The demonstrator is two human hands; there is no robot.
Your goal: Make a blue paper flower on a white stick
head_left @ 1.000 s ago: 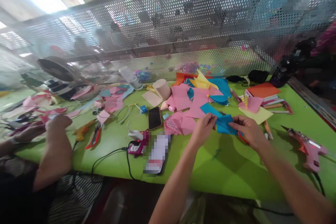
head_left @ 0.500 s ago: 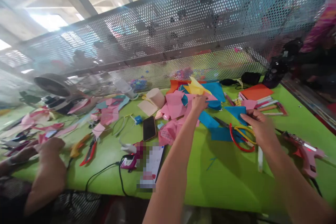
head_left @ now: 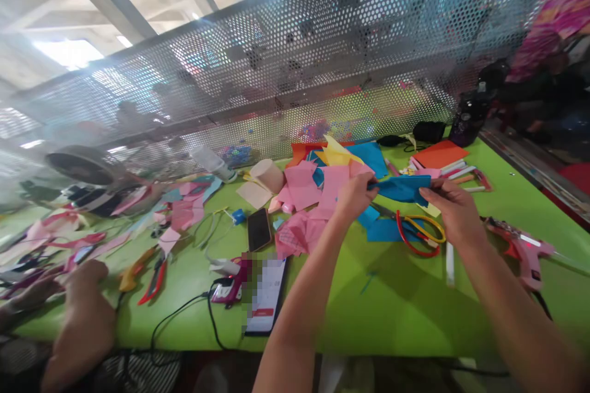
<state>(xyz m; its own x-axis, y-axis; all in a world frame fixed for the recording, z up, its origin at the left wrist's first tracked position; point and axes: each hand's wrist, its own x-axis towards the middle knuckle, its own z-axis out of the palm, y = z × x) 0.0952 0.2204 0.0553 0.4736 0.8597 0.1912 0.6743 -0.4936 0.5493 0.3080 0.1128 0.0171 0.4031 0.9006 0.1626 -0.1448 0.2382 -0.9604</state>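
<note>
A folded blue sheet [head_left: 400, 189], felt or paper, is stretched between my two hands above the table. My left hand [head_left: 358, 195] pinches its left end, close to the pile of pink sheets [head_left: 302, 187]. At the other end, the thumb and fingers of my right hand [head_left: 449, 204] are closed on its corner. Below the sheet lie scissors with red and yellow handles [head_left: 421, 233], resting across flat blue pieces [head_left: 385, 230]. Whether the held blue is one piece or two I cannot tell.
To the right lie a pink glue gun [head_left: 523, 249] and some markers [head_left: 461, 173]. Left of my forearm are a dark phone [head_left: 259, 230], a lit phone [head_left: 267, 298] and pliers [head_left: 154, 279]. Another person's hands [head_left: 83, 282] work at far left. A perforated metal screen [head_left: 276, 80] stands behind.
My left hand has come away from the pile, slightly right and toward me, and now grips the blue sheet's left end. My right hand still holds its corner. The view has shifted slightly.
</note>
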